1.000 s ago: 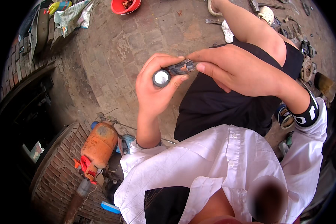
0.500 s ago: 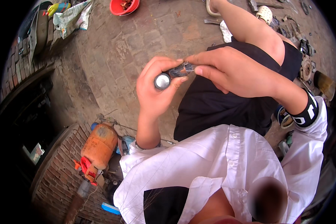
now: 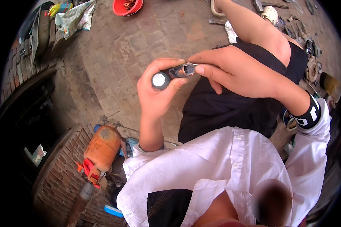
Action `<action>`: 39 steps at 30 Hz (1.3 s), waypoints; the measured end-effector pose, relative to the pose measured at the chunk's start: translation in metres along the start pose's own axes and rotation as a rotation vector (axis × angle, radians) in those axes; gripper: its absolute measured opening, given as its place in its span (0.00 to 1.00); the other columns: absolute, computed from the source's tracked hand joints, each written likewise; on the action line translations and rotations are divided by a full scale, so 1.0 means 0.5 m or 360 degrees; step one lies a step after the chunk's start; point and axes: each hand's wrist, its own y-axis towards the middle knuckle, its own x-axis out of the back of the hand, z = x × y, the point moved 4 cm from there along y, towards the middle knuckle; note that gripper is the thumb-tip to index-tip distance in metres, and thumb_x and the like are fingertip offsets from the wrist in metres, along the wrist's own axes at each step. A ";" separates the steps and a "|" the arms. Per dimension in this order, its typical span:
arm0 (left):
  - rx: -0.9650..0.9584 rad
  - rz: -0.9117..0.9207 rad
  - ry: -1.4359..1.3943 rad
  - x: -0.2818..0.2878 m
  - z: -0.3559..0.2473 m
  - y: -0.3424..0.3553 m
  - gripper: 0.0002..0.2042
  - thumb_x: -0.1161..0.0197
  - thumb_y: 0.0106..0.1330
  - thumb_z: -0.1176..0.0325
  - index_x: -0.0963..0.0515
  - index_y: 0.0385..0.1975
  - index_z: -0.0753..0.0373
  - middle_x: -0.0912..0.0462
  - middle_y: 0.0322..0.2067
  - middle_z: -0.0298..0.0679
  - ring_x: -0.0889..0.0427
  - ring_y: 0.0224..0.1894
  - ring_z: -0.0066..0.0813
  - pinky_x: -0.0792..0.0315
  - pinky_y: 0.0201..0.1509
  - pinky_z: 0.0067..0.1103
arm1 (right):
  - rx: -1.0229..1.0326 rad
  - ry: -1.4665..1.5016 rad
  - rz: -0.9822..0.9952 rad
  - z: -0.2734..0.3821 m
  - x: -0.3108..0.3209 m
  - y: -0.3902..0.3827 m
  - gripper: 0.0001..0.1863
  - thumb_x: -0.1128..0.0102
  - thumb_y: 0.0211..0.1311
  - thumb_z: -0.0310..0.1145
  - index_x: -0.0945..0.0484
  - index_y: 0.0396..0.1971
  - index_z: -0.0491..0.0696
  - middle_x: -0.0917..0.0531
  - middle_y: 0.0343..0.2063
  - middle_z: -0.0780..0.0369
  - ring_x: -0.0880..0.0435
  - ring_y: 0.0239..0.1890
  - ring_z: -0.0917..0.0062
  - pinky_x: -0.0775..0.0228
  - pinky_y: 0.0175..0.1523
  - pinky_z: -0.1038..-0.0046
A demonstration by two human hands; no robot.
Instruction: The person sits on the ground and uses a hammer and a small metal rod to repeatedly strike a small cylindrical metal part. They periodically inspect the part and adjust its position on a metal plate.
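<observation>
My left hand is closed around a small black cylinder whose pale, round end faces up. Beside the cylinder, between my left thumb and fingers, sits a dark hollow piece with an open end and a brownish patch. I cannot tell whether the two are one part. My right hand pinches the rim of the hollow piece from the right with thumb and forefinger. Both hands are up above the floor, just beyond my black-clothed lap.
Brick paving lies below. A red bucket with brownish contents stands at the far side. To the left are a rusty orange gas cylinder and a crumpled sack. Metal parts, including a round disc, are strewn at the right.
The cylinder's pale end has shifted slightly left, and the hollow piece has turned so that more of its opening shows. Another finger of my right hand now hangs lower.
</observation>
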 end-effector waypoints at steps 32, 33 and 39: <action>0.0805 0.0041 0.0617 -0.215 0.682 0.531 0.12 0.27 0.58 0.67 0.19 0.38 0.65 0.18 0.24 0.37 0.19 0.26 0.28 0.25 0.34 0.24 | -0.0473 -0.0591 -0.1048 -0.619 0.612 0.138 0.20 0.37 0.54 0.46 0.15 0.24 0.39 0.16 0.16 0.60 0.14 0.23 0.73 0.21 0.39 0.71; 0.0741 0.0062 0.0779 -0.221 0.720 0.533 0.14 0.26 0.57 0.66 0.18 0.39 0.65 0.17 0.26 0.39 0.19 0.29 0.32 0.24 0.39 0.27 | -0.0447 -0.0604 -0.1019 -0.687 0.607 0.157 0.20 0.37 0.53 0.45 0.15 0.22 0.40 0.15 0.16 0.60 0.14 0.24 0.72 0.21 0.39 0.71; 0.0400 -0.0344 0.1343 -0.254 0.699 0.576 0.22 0.29 0.57 0.66 0.23 0.51 0.63 0.26 0.53 0.51 0.34 0.61 0.51 0.42 0.69 0.39 | -0.0621 -0.0565 -0.0810 -0.843 0.571 0.274 0.19 0.37 0.51 0.45 0.16 0.19 0.41 0.16 0.14 0.61 0.14 0.23 0.70 0.20 0.39 0.69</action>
